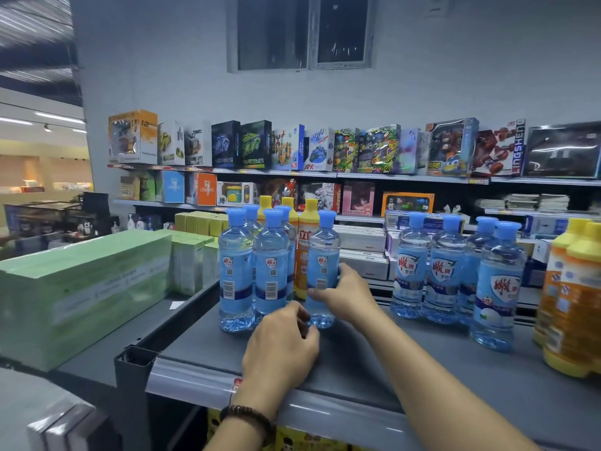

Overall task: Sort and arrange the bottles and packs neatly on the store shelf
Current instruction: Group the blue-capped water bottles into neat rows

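Note:
A clear blue-capped bottle (322,255) stands upright on the grey shelf (374,362), at the right end of a cluster of similar blue bottles (236,271). My right hand (344,296) grips its lower label from the right side. My left hand (281,346) curls at the bottle's base, fingertips touching it. Orange bottles with yellow caps (304,249) stand just behind the cluster. A second group of blue bottles (445,271) stands further right, apart from the first.
Large green packs (81,288) fill the shelf's left side. Orange bottles (572,304) stand at the far right edge. Toy boxes (292,148) line the wall shelves behind. The shelf's front rail (195,382) runs below my left wrist.

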The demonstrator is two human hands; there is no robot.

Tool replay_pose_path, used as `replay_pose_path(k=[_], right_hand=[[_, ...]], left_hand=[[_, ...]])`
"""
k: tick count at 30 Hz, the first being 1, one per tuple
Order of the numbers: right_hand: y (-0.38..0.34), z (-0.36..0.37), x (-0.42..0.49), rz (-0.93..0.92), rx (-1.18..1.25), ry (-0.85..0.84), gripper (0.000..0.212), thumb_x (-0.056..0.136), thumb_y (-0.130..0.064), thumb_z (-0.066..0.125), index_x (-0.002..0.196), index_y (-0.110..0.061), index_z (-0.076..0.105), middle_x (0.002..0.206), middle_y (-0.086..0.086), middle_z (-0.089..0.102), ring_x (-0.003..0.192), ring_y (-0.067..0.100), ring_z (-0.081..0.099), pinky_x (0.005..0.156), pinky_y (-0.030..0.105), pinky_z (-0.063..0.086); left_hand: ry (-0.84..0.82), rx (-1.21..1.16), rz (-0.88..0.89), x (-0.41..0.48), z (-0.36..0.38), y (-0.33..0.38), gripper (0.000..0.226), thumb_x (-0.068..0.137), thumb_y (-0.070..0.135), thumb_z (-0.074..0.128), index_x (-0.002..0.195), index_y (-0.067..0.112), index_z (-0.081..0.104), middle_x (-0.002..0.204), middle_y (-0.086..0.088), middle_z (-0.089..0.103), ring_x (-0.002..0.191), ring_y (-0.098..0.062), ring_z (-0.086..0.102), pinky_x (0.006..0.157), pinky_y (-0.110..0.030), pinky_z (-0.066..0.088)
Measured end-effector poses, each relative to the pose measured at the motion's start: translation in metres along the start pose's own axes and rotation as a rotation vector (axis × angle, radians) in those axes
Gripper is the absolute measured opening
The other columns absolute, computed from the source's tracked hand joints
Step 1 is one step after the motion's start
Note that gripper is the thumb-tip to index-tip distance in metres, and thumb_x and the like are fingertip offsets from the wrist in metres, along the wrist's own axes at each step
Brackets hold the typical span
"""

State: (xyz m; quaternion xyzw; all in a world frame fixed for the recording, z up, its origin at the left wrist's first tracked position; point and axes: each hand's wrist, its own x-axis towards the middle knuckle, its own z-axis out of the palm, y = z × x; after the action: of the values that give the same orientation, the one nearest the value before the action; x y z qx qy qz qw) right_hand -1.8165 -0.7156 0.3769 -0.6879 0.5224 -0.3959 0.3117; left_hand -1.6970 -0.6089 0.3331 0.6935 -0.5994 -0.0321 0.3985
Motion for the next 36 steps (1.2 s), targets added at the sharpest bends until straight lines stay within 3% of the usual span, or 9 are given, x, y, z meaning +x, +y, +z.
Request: replay_pose_path(k=[5,11,16,20,23,27,29,33,36], right_hand=[[0.009,-0.013,-0.045,-0.034,0.003,0.071,0.050,0.072,-0.032,0.094,0.112,-0.029,0.065,0.102,-0.012,0.075,0.091,0.006,0.071,0.067,0.019,0.050],[0.004,-0.015,-0.068,-0.002,-0.041,0.152,0.064,0.050,-0.054,0.097,0.096,-0.031,0.059,0.090,-0.016,0.071,0.085,0.005,0.069,0.074,0.036,0.060],[0.011,-0.012,-0.072,0.008,0.066,0.055,0.067,0.046,-0.057,0.095,0.098,-0.030,0.062,0.091,-0.010,0.075,0.084,0.007,0.072,0.077,0.038,0.063],[0.022,-0.032,-0.066,-0.067,0.149,-0.145,0.054,0.069,-0.029,0.092,0.117,-0.032,0.070,0.107,-0.006,0.078,0.100,0.013,0.074,0.093,0.046,0.062],[0.023,-0.037,-0.070,-0.140,0.189,-0.193,0.053,0.077,-0.011,0.087,0.124,-0.026,0.068,0.112,-0.006,0.078,0.104,0.015,0.075,0.097,0.045,0.060],[0.028,-0.036,-0.074,-0.153,0.153,-0.144,0.048,0.078,-0.013,0.088,0.120,-0.028,0.069,0.107,-0.005,0.079,0.100,0.025,0.074,0.094,0.046,0.060],[0.027,-0.036,-0.078,-0.133,0.116,-0.098,0.051,0.073,-0.023,0.095,0.116,-0.030,0.068,0.102,-0.007,0.078,0.091,0.016,0.075,0.086,0.038,0.062],[0.016,-0.031,-0.090,-0.135,-0.087,0.101,0.064,0.056,-0.055,0.096,0.101,-0.033,0.057,0.091,-0.014,0.074,0.080,0.006,0.071,0.071,0.032,0.060],[0.012,-0.032,-0.097,-0.136,-0.267,0.217,0.070,0.057,-0.075,0.084,0.098,-0.032,0.047,0.088,-0.013,0.067,0.081,0.018,0.066,0.063,0.035,0.051]], left_hand=[[-0.014,-0.023,0.043,0.001,0.002,-0.001,0.056,0.081,0.068,0.074,0.123,0.037,0.053,0.115,0.015,0.067,0.108,-0.013,0.067,0.091,-0.036,0.058],[-0.122,-0.022,0.021,0.001,-0.005,0.002,0.060,0.065,0.078,0.075,0.110,0.043,0.056,0.099,0.017,0.070,0.096,-0.010,0.069,0.086,-0.039,0.060],[-0.169,-0.159,0.022,0.004,-0.006,-0.003,0.046,0.063,0.065,0.082,0.098,0.044,0.060,0.093,0.020,0.073,0.088,0.003,0.068,0.083,-0.035,0.061],[-0.396,-0.391,0.092,0.011,-0.014,-0.007,0.041,0.082,0.039,0.088,0.119,0.039,0.072,0.109,0.020,0.078,0.103,0.002,0.072,0.095,-0.034,0.061],[-0.542,-0.514,0.111,0.011,-0.016,-0.007,0.049,0.092,0.016,0.082,0.136,0.028,0.064,0.123,0.011,0.077,0.116,-0.004,0.071,0.103,-0.032,0.058],[-0.410,-0.498,0.048,0.016,-0.014,-0.010,0.045,0.087,0.001,0.075,0.123,0.026,0.064,0.119,0.002,0.075,0.110,-0.012,0.072,0.097,-0.037,0.061],[-0.271,-0.540,0.025,0.017,-0.014,-0.005,0.034,0.093,-0.003,0.065,0.115,0.023,0.066,0.117,-0.001,0.074,0.101,-0.013,0.074,0.086,-0.036,0.064],[-0.098,-0.684,-0.005,0.017,-0.017,0.019,0.009,0.105,0.027,0.063,0.113,0.024,0.068,0.107,-0.004,0.077,0.096,-0.021,0.076,0.073,-0.031,0.058],[-0.149,-0.675,0.031,0.015,-0.018,0.035,0.042,0.088,0.057,0.074,0.118,0.029,0.066,0.107,0.001,0.077,0.097,-0.015,0.076,0.070,-0.023,0.058]])
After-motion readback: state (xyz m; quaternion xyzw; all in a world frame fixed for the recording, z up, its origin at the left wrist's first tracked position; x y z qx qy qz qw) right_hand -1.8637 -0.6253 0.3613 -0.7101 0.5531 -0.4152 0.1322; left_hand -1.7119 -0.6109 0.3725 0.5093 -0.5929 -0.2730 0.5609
